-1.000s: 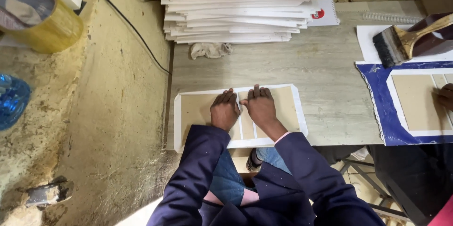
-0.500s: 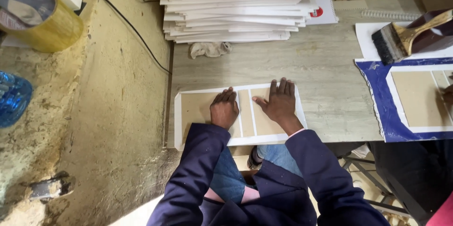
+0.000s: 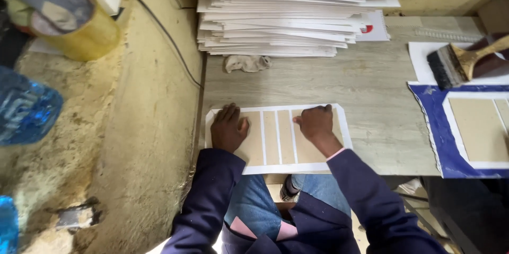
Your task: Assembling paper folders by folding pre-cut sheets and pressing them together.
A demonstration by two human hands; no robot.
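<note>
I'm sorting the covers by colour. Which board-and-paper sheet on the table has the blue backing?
The sheet at the table's right edge, below the brush. Its paper is blue, while the one under the left hand and right hand is white.

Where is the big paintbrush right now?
In the head view, the paintbrush lies at the far right of the table, on a white sheet just above the blue sheet, well away from both hands.

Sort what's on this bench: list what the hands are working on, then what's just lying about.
In hand: left hand, right hand, white sheet with brown card panels.

Lying about: stack of white sheets, crumpled rag, brush, yellow tub.
</note>
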